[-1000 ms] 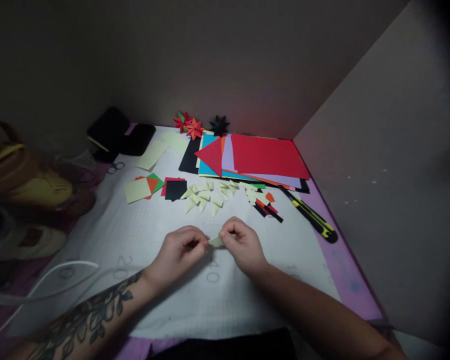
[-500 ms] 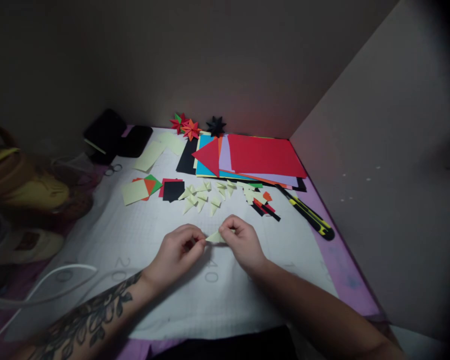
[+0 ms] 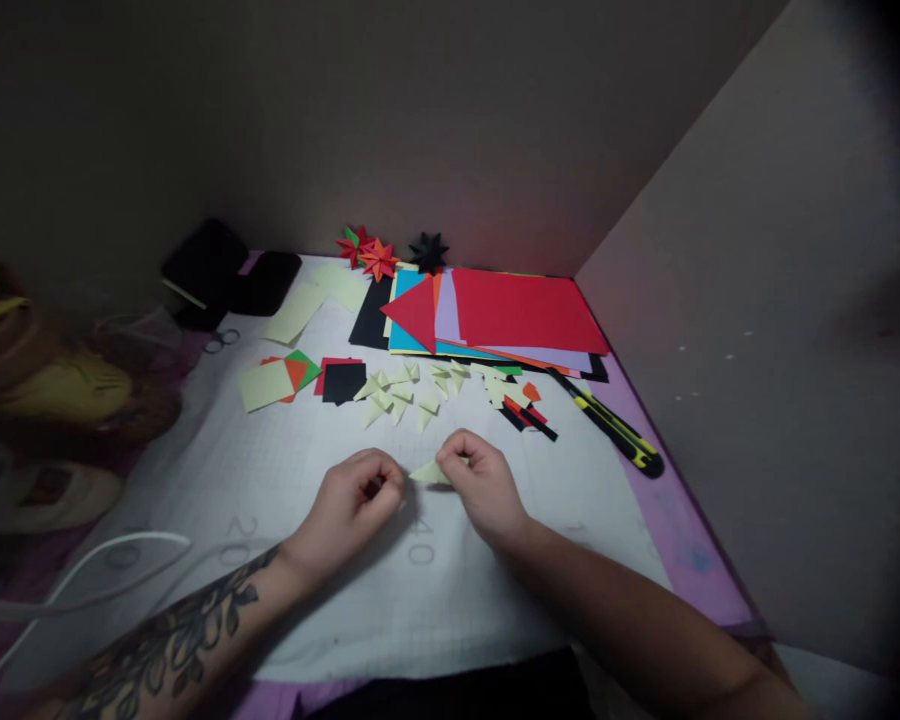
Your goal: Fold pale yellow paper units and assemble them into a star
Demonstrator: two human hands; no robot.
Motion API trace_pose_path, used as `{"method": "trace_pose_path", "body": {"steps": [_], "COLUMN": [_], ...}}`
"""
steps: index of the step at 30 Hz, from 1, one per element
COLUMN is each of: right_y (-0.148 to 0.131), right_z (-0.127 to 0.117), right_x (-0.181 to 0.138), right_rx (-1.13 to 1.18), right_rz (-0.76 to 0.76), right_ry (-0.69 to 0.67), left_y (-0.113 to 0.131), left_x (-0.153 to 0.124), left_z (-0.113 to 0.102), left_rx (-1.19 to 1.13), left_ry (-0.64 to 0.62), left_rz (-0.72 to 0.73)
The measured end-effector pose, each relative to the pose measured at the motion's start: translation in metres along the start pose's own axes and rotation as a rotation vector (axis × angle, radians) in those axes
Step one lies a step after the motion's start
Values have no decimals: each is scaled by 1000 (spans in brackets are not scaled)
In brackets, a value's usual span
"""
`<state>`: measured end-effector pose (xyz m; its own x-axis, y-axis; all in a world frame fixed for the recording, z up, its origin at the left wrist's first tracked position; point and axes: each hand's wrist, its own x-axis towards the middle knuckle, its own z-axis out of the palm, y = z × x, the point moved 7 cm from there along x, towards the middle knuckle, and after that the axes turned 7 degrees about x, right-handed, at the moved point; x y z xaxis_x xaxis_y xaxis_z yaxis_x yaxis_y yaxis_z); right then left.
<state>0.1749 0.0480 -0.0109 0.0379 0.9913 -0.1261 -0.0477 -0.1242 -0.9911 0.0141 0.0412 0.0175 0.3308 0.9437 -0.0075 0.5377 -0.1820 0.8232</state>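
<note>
My right hand (image 3: 484, 485) pinches a small folded piece of pale yellow-green paper (image 3: 426, 473) between thumb and fingers, just above the white sheet. The paper narrows to a point on its left side, and its right part is hidden by my fingers. Close to that point is my left hand (image 3: 360, 500), its fingers curled and thumb pressed to them, with a slight gap to the paper. Beyond both hands lie several folded pale paper pieces (image 3: 401, 398) with pointed ends.
A yellow-and-black utility knife (image 3: 611, 430) lies at right beside paper scraps (image 3: 525, 412). Behind are stacked coloured sheets (image 3: 529, 310), a black paper star (image 3: 429, 253) and a red-orange star (image 3: 379, 260). Paper squares (image 3: 266, 385), scissors (image 3: 221, 340) and a white cable (image 3: 120, 540) are leftward.
My left fingertips have drawn slightly left, off the paper's pointed end. My right hand keeps its pinch on the folded paper. The whole view has shifted a little.
</note>
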Motion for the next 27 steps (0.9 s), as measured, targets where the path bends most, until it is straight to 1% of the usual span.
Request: {"method": "trace_pose_path", "body": {"steps": [1,3,5,7,9,11,13,14,17,21,24,27], "right_y": [-1,-6,-12,-14,-10,-2,4,5,4,2,-1,-5], "right_z": [-1,-1,4,9,13,17,20,20,20,19,11,-1], "right_x": [1,1,-1,-4,-6,-7,-9,-10,-11,-8,-2,3], "right_rx": [0,-44,-113,-146,-115,-43,9,21,60,131,166,183], "right_rz": [-10,-78,-167,-208,-164,-61,18,32,26,27,23,-12], "right_ry": [9,-1,-45,-87,-122,-156,-162,-151,-110,-99,-66,-1], "left_y": [0,1,3,4,3,0,-2,-2,-3,-7,-15,-22], "left_x": [0,1,0,0,-1,-1,0,0,0,0,1,1], "left_z": [-1,-1,3,7,7,4,2,1,1,-1,-5,-9], "left_rx": [2,14,29,34,28,15,7,6,4,-30,-81,-104], "left_ry": [11,8,-29,-66,-55,-22,2,7,9,40,80,125], "left_rz": [-1,15,46,65,52,21,-1,-8,-28,-80,-143,-187]}}
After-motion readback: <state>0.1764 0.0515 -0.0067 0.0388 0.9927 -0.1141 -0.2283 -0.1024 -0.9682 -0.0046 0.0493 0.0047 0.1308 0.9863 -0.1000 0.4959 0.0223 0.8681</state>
